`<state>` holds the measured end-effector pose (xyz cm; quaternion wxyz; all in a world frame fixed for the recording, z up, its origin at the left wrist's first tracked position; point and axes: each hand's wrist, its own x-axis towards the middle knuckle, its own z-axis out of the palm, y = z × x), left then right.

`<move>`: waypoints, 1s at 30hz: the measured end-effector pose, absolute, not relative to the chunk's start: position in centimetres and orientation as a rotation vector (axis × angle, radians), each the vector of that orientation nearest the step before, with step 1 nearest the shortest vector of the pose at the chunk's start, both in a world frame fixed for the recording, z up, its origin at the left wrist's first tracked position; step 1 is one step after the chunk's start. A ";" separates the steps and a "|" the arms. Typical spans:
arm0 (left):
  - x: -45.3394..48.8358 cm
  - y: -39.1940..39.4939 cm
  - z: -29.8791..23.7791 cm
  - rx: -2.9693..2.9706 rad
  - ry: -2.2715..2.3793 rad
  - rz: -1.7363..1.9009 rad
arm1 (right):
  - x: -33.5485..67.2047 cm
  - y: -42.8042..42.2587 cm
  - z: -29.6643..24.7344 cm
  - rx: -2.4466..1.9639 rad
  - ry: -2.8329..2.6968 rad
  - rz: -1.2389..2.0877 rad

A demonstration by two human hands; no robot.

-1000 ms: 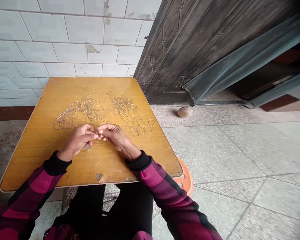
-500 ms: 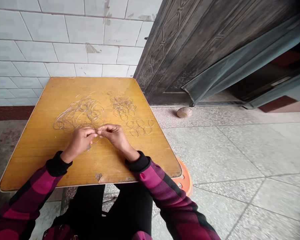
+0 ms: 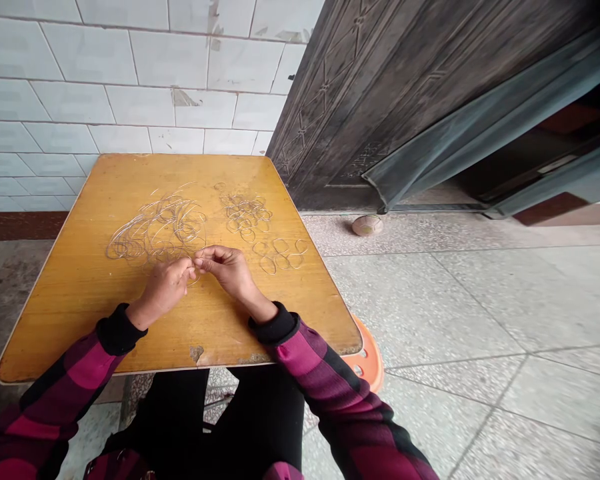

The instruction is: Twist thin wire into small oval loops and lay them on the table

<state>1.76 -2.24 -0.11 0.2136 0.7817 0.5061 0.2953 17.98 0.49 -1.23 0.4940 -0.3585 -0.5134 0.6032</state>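
Pinching a thin wire point(image 3: 195, 283) with the fingers of the left hand point(image 3: 165, 285) and right hand point(image 3: 229, 270), both pressed together and nearly meeting tip to tip above the table point(image 3: 80, 300). Showing a curved bit of wire just below the fingertips, but unable to tell its exact path inside the grip. Facing a tangle of wire point(image 3: 153, 223) just beyond the left fingers, heaped rings point(image 3: 247, 217) farther out past the right fingers, and loose rings point(image 3: 281, 254) to their right.
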 end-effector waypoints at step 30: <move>0.5 -1.7 -0.9 2.626 1.805 0.714 | 18.8 -1.1 0.9 -1.453 -2.485 -0.247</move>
